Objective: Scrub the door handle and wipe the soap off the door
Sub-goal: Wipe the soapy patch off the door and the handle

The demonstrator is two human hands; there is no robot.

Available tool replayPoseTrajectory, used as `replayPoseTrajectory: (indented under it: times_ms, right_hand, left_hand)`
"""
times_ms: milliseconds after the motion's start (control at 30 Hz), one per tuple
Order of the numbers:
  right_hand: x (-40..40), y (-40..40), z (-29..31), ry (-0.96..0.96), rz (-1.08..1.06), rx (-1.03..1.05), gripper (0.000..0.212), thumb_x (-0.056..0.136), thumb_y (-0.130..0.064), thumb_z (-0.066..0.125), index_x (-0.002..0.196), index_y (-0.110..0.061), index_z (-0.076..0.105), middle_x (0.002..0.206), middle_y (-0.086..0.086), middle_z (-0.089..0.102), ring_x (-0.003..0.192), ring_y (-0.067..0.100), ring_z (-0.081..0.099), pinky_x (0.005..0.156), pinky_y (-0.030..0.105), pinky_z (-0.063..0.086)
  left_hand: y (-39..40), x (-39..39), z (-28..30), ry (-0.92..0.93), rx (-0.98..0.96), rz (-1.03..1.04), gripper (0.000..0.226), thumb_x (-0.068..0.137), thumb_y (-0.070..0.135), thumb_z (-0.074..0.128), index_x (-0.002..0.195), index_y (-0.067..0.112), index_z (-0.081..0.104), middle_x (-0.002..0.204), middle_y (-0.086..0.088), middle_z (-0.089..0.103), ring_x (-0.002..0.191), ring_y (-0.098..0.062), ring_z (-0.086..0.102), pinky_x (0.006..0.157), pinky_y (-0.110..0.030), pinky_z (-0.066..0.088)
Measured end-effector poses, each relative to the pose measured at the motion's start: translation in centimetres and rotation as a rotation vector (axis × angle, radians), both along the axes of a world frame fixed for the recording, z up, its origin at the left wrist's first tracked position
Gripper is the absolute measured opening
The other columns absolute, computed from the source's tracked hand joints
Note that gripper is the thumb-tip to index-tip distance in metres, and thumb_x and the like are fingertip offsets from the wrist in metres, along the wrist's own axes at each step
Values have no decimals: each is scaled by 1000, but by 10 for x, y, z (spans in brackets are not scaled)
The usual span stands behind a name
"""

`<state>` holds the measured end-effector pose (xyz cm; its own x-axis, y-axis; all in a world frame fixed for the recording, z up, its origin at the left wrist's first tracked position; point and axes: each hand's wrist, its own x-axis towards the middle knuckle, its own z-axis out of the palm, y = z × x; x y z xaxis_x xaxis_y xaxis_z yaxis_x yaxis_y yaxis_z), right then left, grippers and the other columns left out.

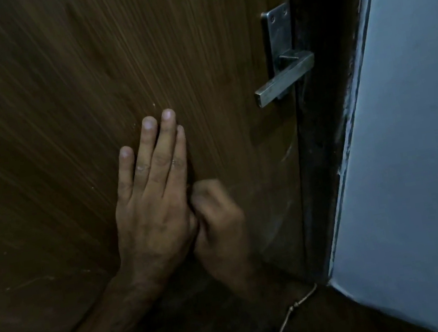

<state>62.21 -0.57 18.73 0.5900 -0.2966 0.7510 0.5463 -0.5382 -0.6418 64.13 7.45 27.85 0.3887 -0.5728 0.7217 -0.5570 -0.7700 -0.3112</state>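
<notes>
Left hand (150, 202) flat on door (59, 105); right hand (218, 220) blurred below handle (284, 76)

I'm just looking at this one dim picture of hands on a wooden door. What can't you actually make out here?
- Right hand, head view: blurred and partly behind the left hand; whether its curled fingers hold anything is unclear.
- Soap on the door: too dark to tell.
- Door handle: its surface is too dim and small to judge clean.
- The string below: its lower end is lost in shadow.
</notes>
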Motion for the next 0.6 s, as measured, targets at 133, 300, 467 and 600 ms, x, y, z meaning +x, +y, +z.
replayPoseTrajectory:
  times_ms: [133, 300, 467, 600]
  right_hand:
    - [-11, -20, -43, 104, -82, 129, 18, 93, 0, 52, 92, -8, 67, 100, 7, 63, 94, 14, 61, 84, 29, 50]
    - [31, -106, -15, 296, -514, 732, 22, 93, -7, 56, 107, -22, 63, 116, -5, 57, 92, -6, 50, 72, -2, 45]
    - [36, -131, -6, 281, -551, 680, 30, 93, -3, 55, 121, -12, 61, 133, 3, 53, 110, 5, 47, 64, -11, 33]
    - [15, -97, -11, 282, -445, 575, 33, 90, -4, 59, 120, -19, 60, 130, -6, 52, 115, 2, 50, 72, -6, 40]
  left_hand:
    - [0, -2, 1, 11, 25, 25, 70, 85, 15, 35, 153, 3, 25, 164, -12, 15, 153, -25, 7, 124, -43, -1]
    - [1, -2, -1, 7, 47, 47, 74, 82, 4, 42, 154, 3, 24, 165, -12, 14, 153, -26, 6, 124, -44, -2]
    - [0, -4, -1, 5, 44, 62, 75, 81, 3, 46, 154, 3, 25, 165, -11, 14, 153, -25, 6, 124, -46, 1]
    - [1, -2, -2, -7, 51, 69, 74, 82, 4, 41, 154, 4, 24, 165, -11, 15, 153, -26, 8, 124, -45, 0]
